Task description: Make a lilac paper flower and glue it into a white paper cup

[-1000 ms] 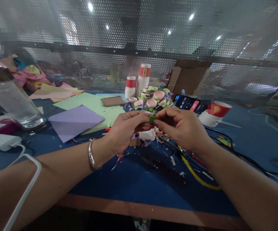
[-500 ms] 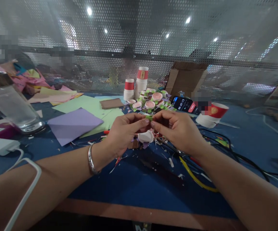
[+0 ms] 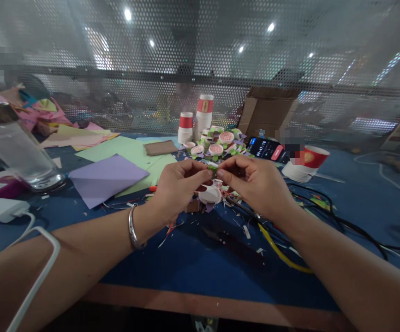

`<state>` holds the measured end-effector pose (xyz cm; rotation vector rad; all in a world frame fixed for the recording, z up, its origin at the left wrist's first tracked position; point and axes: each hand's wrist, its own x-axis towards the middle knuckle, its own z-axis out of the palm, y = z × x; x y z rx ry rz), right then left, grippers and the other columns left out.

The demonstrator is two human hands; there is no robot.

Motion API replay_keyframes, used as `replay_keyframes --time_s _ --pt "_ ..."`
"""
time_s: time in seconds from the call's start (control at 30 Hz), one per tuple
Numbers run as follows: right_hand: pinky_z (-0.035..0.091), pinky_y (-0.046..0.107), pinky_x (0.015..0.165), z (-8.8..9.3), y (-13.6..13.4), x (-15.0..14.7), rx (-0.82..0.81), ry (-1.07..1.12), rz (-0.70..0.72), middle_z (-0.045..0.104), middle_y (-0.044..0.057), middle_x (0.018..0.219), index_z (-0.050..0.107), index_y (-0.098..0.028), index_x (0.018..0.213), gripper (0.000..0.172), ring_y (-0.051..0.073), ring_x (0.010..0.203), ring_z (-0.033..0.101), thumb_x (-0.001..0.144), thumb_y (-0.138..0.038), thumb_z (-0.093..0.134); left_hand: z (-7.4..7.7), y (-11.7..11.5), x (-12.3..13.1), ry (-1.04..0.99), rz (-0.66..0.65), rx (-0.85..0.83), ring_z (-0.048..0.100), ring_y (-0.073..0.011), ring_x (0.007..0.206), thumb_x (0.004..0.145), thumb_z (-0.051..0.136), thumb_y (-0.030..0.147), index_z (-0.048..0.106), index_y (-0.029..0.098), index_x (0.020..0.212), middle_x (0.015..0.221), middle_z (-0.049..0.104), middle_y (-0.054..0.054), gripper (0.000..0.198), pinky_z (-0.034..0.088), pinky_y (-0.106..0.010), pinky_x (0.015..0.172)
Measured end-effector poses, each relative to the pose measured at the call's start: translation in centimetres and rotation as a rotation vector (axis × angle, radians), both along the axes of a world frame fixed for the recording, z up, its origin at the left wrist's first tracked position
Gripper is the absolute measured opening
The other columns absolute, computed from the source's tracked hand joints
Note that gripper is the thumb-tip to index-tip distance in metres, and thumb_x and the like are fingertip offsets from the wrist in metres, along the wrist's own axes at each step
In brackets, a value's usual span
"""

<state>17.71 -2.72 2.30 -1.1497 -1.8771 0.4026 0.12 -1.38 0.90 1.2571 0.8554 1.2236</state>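
Observation:
Between my two hands is a small piece of green paper point(image 3: 213, 168), pinched from both sides. My left hand point(image 3: 182, 184) holds its left end between thumb and fingers, and a silver bracelet point(image 3: 134, 227) circles that wrist. At the right end, my right hand point(image 3: 255, 182) grips with thumb and forefinger. Just below the fingertips lies a white paper disc point(image 3: 210, 195) with bits of purple paper and brown card by it. Behind the hands rises a pile of round paper cup pieces point(image 3: 226, 137) with green and purple tabs.
Stacked paper cups point(image 3: 204, 121) stand at the back; another cup stack point(image 3: 310, 161) leans at right beside a phone point(image 3: 267, 150). Purple paper point(image 3: 108, 180) and green sheets lie left, near a glass bottle point(image 3: 20, 152). A knife point(image 3: 237, 249), scraps and cables point(image 3: 338, 221) lie in front and right.
The green paper has turned slightly between my fingertips and shows less of its face. My hands stay almost in the same place. The phone's timer has advanced.

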Motion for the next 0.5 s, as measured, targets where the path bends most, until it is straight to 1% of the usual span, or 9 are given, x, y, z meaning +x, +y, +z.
replay_keyframes --time_s 0.2,0.37,0.5 --pt "0.048 0.029 0.06 -0.2 0.02 -0.04 0.026 -0.002 0.003 0.072 0.003 0.077 0.072 -0.017 0.087 0.013 0.015 0.065 0.062 0.088 -0.029 0.067 -0.27 0.14 -0.08 0.069 0.014 0.057 0.068 -0.0135 0.066 0.078 0.074 0.023 0.07 0.017 0.079 0.07 0.072 -0.002 0.008 0.056 -0.026 0.064" --pt "0.047 0.028 0.059 -0.2 -0.19 -0.2 0.128 -0.07 -0.034 0.072 0.003 0.077 0.073 -0.018 0.086 0.009 0.015 0.067 0.062 0.088 -0.024 0.067 -0.4 0.23 -0.32 0.211 0.063 0.186 0.067 -0.0137 0.064 0.076 0.075 0.027 0.073 0.017 0.077 0.068 0.072 -0.003 0.01 0.051 -0.025 0.061" --pt "0.045 0.027 0.059 -0.07 -0.38 -0.27 0.202 -0.155 -0.043 0.071 0.003 0.077 0.072 -0.018 0.083 0.009 0.015 0.067 0.061 0.088 -0.022 0.066 -0.23 0.17 -0.58 0.32 0.089 0.287 0.066 -0.0144 0.066 0.076 0.074 0.026 0.075 0.018 0.079 0.069 0.072 -0.003 0.009 0.05 -0.024 0.062"
